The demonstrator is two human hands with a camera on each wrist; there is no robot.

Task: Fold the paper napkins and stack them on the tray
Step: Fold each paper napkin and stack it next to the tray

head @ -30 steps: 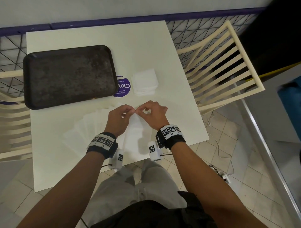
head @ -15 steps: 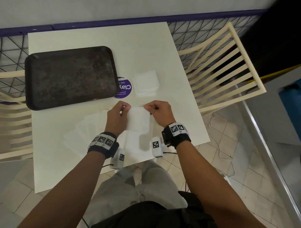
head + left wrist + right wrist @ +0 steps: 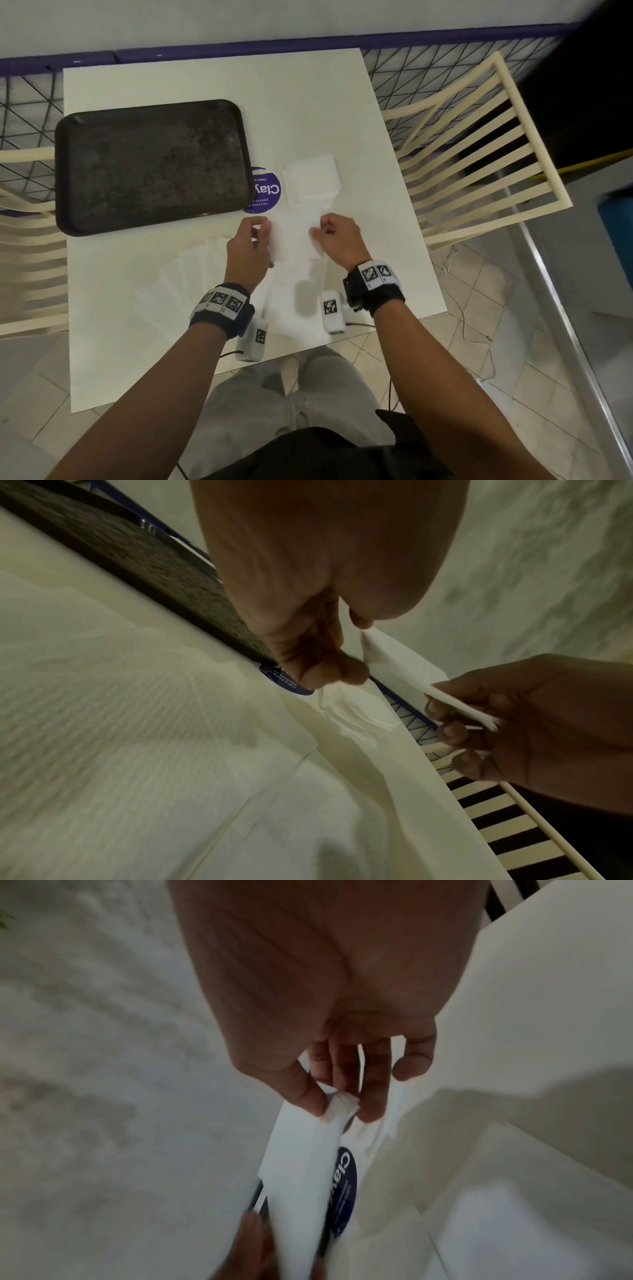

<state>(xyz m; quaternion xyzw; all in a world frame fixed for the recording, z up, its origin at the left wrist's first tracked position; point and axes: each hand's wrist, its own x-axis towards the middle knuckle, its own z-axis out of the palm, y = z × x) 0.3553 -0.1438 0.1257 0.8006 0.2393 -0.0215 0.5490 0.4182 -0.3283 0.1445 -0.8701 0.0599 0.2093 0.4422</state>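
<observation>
A folded paper napkin [image 3: 295, 236] hangs in the air just above the white table [image 3: 212, 82], stretched between two hands over the middle of the near half. The left hand [image 3: 249, 251] pinches its left edge between thumb and curled fingers; the right hand [image 3: 337, 241] pinches the right edge the same way, thumb against the fingertips [image 3: 371, 1110], where the layered edge shows crumpled. The sheet looks feather-light, limp and easy to tear or crease, so it likely handles best by a light pinch at opposite edges or corners, as here, with both layers caught so the fold does not spring open. It appears roughly rectangular, its flat face turned up toward the head camera, its long axis running near to far and its short axis spanning left to right between the hands; the exact tilt cannot be judged. Just beyond it, on the far side, a small pile of folded napkins [image 3: 312, 181] sits on the table beside a round purple sticker [image 3: 267, 190]. Unfolded napkins [image 3: 185, 284] lie fanned out on the near left, under and beside the left wrist. The dark tray [image 3: 150, 164] sits at far left, with no napkins on it yet.
</observation>
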